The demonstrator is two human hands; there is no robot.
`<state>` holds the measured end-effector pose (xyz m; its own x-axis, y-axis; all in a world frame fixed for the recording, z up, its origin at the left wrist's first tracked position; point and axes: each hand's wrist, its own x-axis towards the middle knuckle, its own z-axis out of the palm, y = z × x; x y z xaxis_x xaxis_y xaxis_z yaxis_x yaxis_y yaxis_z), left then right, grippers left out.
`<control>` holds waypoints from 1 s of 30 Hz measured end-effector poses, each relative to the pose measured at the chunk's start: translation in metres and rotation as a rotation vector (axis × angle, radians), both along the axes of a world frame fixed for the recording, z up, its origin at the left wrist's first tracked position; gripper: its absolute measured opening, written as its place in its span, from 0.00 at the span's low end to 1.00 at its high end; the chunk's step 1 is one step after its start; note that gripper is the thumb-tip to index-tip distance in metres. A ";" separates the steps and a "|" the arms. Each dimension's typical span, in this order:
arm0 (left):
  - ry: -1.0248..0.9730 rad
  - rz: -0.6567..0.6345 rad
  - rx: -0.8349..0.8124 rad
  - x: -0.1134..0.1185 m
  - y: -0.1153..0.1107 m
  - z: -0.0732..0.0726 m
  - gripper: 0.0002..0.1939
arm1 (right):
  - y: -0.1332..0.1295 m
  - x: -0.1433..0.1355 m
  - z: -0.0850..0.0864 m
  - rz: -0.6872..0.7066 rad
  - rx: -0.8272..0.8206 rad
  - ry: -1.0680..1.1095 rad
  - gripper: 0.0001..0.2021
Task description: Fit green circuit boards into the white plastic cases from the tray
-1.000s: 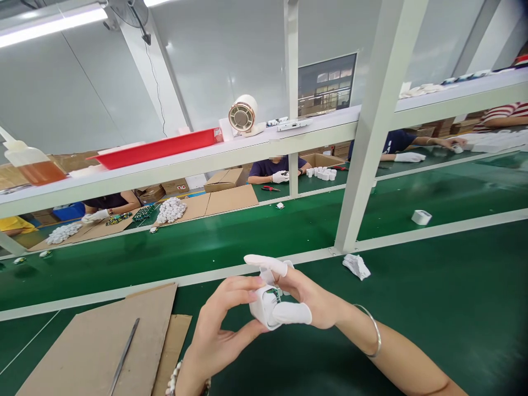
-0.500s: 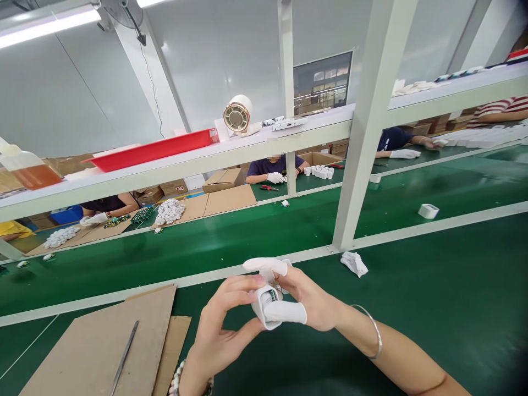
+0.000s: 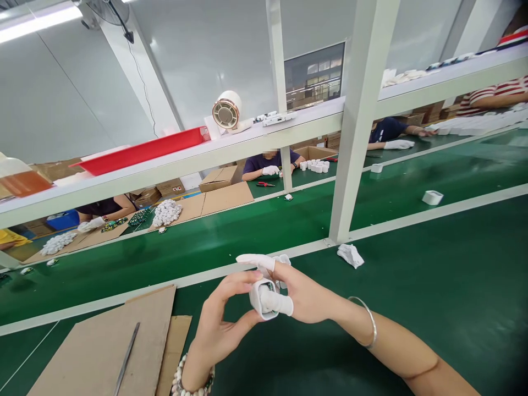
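Observation:
Between my two hands is a small white plastic housing (image 3: 256, 300), its open end facing me. My left hand (image 3: 218, 330) grips its left side with thumb and fingers. My right hand (image 3: 309, 294) wears white finger cots. Its thumb presses into the open end, and a bit of green circuit board shows at the inner edge. The right index finger stretches over the top; the other right fingers are partly hidden behind the housing. A crumpled white cloth piece (image 3: 350, 256) lies on the green bench beyond my right hand.
Cardboard sheets (image 3: 103, 341) with a thin metal tool (image 3: 127, 357) lie at left. A metal post (image 3: 358, 137) rises beyond my hands, carrying a shelf with a red tray (image 3: 144, 149). Across the green conveyor (image 3: 231, 236), co-workers handle parts. Another white housing (image 3: 433, 197) sits on the belt.
My right thumb has moved deeper over the housing's opening, covering more of the circuit board. Small parts and the housing on the belt have shifted rightward relative to the post.

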<state>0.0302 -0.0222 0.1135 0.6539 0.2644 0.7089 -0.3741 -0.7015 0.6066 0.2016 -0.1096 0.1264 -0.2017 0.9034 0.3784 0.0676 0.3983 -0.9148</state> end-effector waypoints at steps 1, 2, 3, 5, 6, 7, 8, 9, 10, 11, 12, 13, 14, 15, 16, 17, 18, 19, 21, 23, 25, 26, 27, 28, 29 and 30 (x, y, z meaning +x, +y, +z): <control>0.008 0.003 0.001 0.000 0.001 -0.001 0.24 | 0.000 0.000 0.000 0.004 -0.007 0.011 0.30; 0.013 0.006 0.004 0.000 0.001 -0.002 0.24 | 0.000 0.000 0.001 0.008 -0.014 0.019 0.30; 0.015 0.008 0.007 0.000 0.002 -0.002 0.24 | 0.001 0.001 0.000 0.013 -0.018 0.023 0.30; 0.018 0.012 0.012 0.000 0.003 -0.003 0.23 | 0.002 0.002 -0.001 0.025 -0.013 0.030 0.30; 0.019 0.015 0.012 0.000 0.003 -0.003 0.23 | 0.002 0.002 -0.002 0.031 -0.007 0.032 0.31; 0.020 0.018 0.013 0.000 0.003 -0.004 0.23 | 0.003 0.003 -0.002 0.034 -0.001 0.032 0.31; 0.020 0.022 0.013 0.000 0.003 -0.004 0.23 | 0.004 0.003 -0.003 0.032 0.007 0.032 0.30; 0.019 0.025 0.014 0.000 0.004 -0.004 0.23 | 0.005 0.003 -0.004 0.029 0.014 0.030 0.30; 0.017 0.028 0.015 0.001 0.004 -0.004 0.23 | 0.006 0.003 -0.004 0.026 0.020 0.028 0.30; 0.014 0.030 0.017 0.001 0.004 -0.004 0.23 | 0.007 0.002 -0.005 0.021 0.025 0.028 0.30; 0.010 0.032 0.021 0.001 0.005 -0.004 0.24 | 0.007 0.002 -0.005 0.011 0.028 0.032 0.29; 0.005 0.036 0.025 0.002 0.005 -0.005 0.24 | 0.008 0.001 -0.006 -0.005 0.025 0.039 0.29; 0.000 0.045 0.031 0.003 0.005 -0.006 0.25 | 0.008 -0.001 -0.006 -0.025 0.016 0.049 0.30; -0.006 0.058 0.039 0.004 0.005 -0.007 0.27 | 0.008 -0.002 -0.006 -0.050 0.006 0.057 0.30; -0.013 0.074 0.049 0.004 0.005 -0.008 0.28 | 0.008 -0.003 -0.006 -0.078 -0.005 0.059 0.31; -0.021 0.092 0.059 0.005 0.005 -0.009 0.30 | 0.007 -0.004 -0.007 -0.105 -0.015 0.050 0.32; -0.028 0.108 0.063 0.005 0.005 -0.010 0.31 | 0.006 -0.005 -0.006 -0.124 -0.021 0.032 0.32; -0.030 0.117 0.060 0.006 0.006 -0.012 0.31 | 0.005 -0.005 -0.006 -0.131 -0.023 0.010 0.31; -0.027 0.113 0.047 0.005 0.007 -0.014 0.30 | 0.004 -0.003 -0.004 -0.136 -0.015 -0.038 0.28; -0.016 0.103 0.050 0.003 0.010 -0.015 0.26 | 0.003 0.002 -0.002 -0.171 -0.004 -0.072 0.26; -0.023 0.073 0.035 0.001 0.012 -0.017 0.21 | 0.003 0.006 0.001 -0.244 0.006 -0.077 0.23; -0.029 0.038 0.002 0.001 0.014 -0.018 0.19 | 0.003 0.008 0.002 -0.276 0.012 -0.067 0.22; -0.034 0.003 -0.045 0.000 0.015 -0.019 0.17 | 0.003 0.009 0.003 -0.295 0.017 -0.047 0.21; -0.041 -0.025 -0.098 -0.001 0.015 -0.021 0.17 | 0.003 0.010 0.003 -0.305 0.025 -0.025 0.19; -0.044 -0.036 -0.146 -0.002 0.016 -0.024 0.16 | 0.003 0.010 0.004 -0.305 0.036 -0.008 0.17; -0.044 -0.024 -0.182 -0.003 0.017 -0.027 0.16 | 0.003 0.010 0.004 -0.297 0.049 0.003 0.16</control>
<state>0.0273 -0.0055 0.0869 0.6307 0.3755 0.6791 -0.4185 -0.5723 0.7052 0.2118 -0.1063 0.1303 0.0697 0.9034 0.4232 0.1853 0.4051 -0.8953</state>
